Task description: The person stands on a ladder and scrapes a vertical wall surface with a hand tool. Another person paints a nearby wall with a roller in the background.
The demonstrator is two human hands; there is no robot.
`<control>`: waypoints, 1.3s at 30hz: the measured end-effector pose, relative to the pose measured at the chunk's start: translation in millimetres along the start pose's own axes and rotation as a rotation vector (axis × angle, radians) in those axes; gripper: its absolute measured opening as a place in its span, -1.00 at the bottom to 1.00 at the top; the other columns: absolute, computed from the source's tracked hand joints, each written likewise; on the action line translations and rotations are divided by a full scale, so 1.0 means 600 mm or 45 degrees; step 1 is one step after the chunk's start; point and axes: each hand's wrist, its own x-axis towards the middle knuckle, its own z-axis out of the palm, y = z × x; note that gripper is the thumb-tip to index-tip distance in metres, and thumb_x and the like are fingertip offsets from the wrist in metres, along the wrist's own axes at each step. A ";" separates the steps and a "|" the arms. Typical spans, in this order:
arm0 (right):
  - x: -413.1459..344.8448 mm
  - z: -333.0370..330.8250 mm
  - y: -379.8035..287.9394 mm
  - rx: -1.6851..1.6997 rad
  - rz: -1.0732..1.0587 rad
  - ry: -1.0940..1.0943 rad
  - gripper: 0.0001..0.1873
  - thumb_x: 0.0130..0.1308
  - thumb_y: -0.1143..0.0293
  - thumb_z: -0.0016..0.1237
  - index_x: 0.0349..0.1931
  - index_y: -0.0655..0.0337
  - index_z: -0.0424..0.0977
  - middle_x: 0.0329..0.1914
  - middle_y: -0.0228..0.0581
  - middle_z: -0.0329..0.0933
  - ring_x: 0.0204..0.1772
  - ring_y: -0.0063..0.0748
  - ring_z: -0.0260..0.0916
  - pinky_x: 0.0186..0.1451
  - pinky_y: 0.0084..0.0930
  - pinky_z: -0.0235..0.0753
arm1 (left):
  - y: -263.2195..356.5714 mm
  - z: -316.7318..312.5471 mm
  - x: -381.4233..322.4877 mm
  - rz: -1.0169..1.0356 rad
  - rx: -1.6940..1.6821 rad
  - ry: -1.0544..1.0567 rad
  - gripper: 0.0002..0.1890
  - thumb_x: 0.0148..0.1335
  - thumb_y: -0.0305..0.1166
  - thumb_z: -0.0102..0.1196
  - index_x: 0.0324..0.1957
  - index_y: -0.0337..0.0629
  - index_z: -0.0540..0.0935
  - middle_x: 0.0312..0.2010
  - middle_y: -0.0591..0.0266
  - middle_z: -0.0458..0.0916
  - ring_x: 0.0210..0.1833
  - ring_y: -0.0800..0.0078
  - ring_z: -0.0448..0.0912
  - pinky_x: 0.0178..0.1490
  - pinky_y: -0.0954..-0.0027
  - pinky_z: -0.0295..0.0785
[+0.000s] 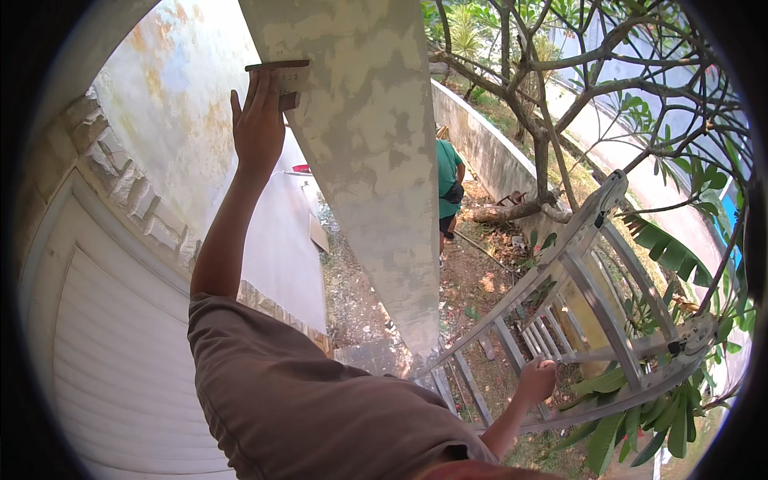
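Note:
My left hand (259, 114) is raised at the upper left, fingers closed over a flat putty blade (294, 81) with a dark brown edge. The blade lies against a plastered beam or column (366, 138) with patches of lighter and darker grey. One finger stands apart from the others, and the thumb is hidden. Lower right, my right hand (537, 381) is curled at a rung of an aluminium folding ladder (573, 246) and appears to grip it.
A person in a green shirt (449, 180) stands on the ground beyond the beam. Tree branches (540, 138) reach over the ladder's hinged top. At the left are a pale door (120, 348) and rough stone trim (141, 198). A low boundary wall (486, 138) runs behind.

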 end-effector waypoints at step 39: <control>0.011 0.022 0.015 0.050 0.064 0.014 -0.62 0.40 0.00 0.01 -0.27 0.16 0.59 -0.22 -0.08 0.68 -0.09 0.11 0.63 -0.03 0.07 0.55 | 0.024 -0.014 0.027 0.057 0.022 0.278 -0.56 0.41 -0.44 0.03 0.32 -0.18 0.54 0.48 0.23 0.40 0.51 0.23 0.38 0.46 -0.29 0.26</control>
